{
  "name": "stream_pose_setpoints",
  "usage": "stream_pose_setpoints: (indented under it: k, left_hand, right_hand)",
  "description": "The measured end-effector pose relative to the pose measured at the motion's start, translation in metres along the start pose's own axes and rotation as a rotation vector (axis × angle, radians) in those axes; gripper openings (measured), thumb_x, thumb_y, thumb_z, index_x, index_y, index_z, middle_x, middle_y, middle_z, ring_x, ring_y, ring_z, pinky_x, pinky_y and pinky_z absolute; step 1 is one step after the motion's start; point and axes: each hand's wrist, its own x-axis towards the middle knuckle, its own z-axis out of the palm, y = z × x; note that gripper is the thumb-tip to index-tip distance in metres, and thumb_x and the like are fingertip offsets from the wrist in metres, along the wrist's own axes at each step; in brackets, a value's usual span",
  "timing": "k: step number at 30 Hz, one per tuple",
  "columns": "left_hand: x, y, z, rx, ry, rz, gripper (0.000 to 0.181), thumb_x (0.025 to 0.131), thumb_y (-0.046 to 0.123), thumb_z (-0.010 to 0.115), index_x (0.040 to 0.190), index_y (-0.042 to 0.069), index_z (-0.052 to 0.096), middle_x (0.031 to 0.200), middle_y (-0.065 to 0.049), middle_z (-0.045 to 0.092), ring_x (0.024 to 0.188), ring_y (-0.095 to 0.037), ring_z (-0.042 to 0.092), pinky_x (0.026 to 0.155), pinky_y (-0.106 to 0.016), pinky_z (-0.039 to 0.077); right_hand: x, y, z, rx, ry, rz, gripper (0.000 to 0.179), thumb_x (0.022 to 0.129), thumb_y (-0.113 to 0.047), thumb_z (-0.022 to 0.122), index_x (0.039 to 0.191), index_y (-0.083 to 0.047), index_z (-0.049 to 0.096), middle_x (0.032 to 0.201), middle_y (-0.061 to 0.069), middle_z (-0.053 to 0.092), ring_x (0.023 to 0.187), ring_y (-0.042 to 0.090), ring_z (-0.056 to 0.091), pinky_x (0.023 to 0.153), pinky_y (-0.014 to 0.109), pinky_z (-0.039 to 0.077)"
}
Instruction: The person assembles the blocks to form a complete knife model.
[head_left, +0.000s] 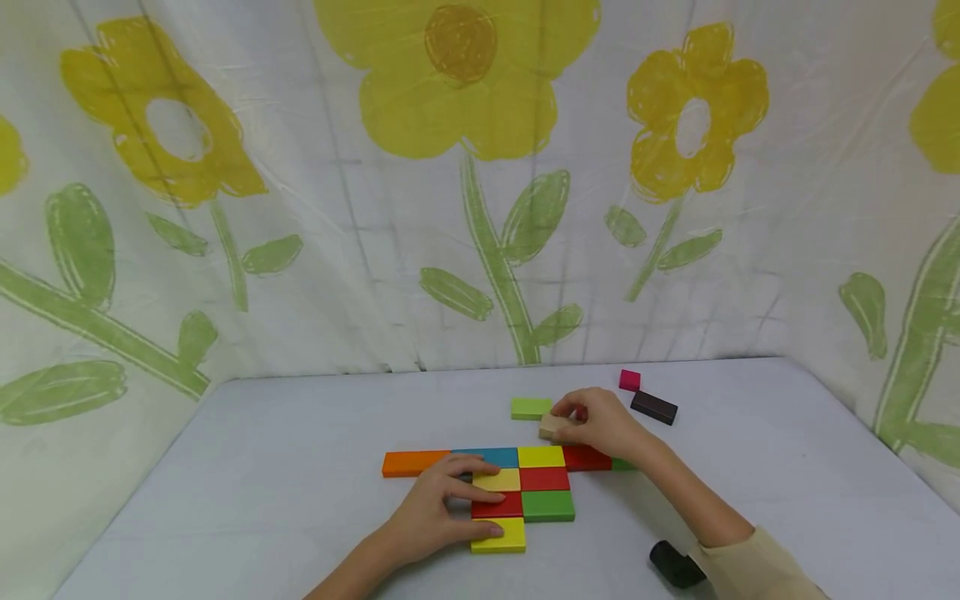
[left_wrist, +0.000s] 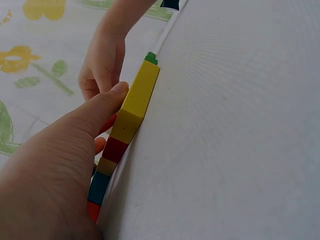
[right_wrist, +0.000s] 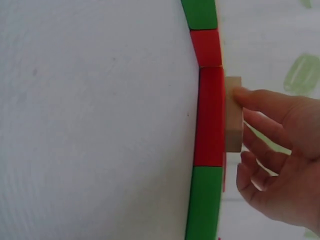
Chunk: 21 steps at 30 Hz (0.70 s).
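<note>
My right hand (head_left: 609, 427) pinches a plain wooden block (head_left: 551, 427) just behind the row of coloured blocks. In the right wrist view the thumb and fingers hold that block beside a long red block (right_wrist: 210, 117). My left hand (head_left: 433, 510) rests with fairly straight fingers over the flat arrangement of blocks. Its thumb lies on the front yellow block (head_left: 510, 540), and its fingertips touch the red block (head_left: 508, 507) and the pale yellow block (head_left: 508, 480) behind it. The left palm hides part of the arrangement's left side.
An orange block (head_left: 414, 464) and a blue block (head_left: 501, 457) extend the back row leftward. Behind it lie a light green block (head_left: 529, 408), a dark brown block (head_left: 654, 408) and a small pink block (head_left: 630, 380). A black object (head_left: 675, 565) lies near my right sleeve.
</note>
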Motion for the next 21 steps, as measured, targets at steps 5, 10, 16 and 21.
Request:
stream_pose_setpoints:
  k: [5, 10, 16, 21]
  left_hand:
    - [0.0, 0.0, 0.0, 0.0, 0.0, -0.002, 0.03, 0.089, 0.04, 0.086, 0.117, 0.031, 0.083, 0.135, 0.02, 0.065, 0.137, -0.021, 0.05, 0.114, -0.05, 0.047]
    - [0.0, 0.0, 0.0, -0.006, 0.001, 0.001, 0.03, 0.089, 0.039, 0.086, 0.117, 0.03, 0.083, 0.135, 0.018, 0.065, 0.136, -0.021, 0.051, 0.114, -0.048, 0.047]
    - [0.0, 0.002, 0.0, -0.003, 0.001, -0.003, 0.029, 0.089, 0.039, 0.086, 0.117, 0.029, 0.083, 0.135, 0.019, 0.065, 0.136, -0.021, 0.051, 0.114, -0.049, 0.047]
    - [-0.001, 0.002, 0.0, -0.003, 0.008, 0.005, 0.03, 0.088, 0.039, 0.087, 0.116, 0.028, 0.083, 0.135, 0.017, 0.065, 0.137, -0.02, 0.051, 0.114, -0.049, 0.046]
  right_hand:
    - [-0.006, -0.004, -0.006, 0.004, 0.007, -0.009, 0.03, 0.088, -0.02, 0.086, 0.115, -0.009, 0.078, 0.111, 0.005, 0.072, 0.103, 0.023, 0.058, 0.084, 0.036, 0.057]
    - [-0.015, -0.008, -0.009, 0.0, -0.001, -0.057, 0.027, 0.09, -0.019, 0.084, 0.115, -0.008, 0.078, 0.111, 0.004, 0.073, 0.101, 0.021, 0.06, 0.085, 0.036, 0.058]
    - [-0.027, -0.016, -0.011, 0.026, -0.018, -0.124, 0.024, 0.09, -0.018, 0.083, 0.112, -0.007, 0.079, 0.107, 0.002, 0.074, 0.095, 0.017, 0.06, 0.078, 0.027, 0.056]
    - [-0.041, -0.024, -0.01, 0.067, -0.042, -0.191, 0.024, 0.09, -0.018, 0.084, 0.11, -0.007, 0.079, 0.103, 0.0, 0.075, 0.091, 0.014, 0.062, 0.075, 0.024, 0.057]
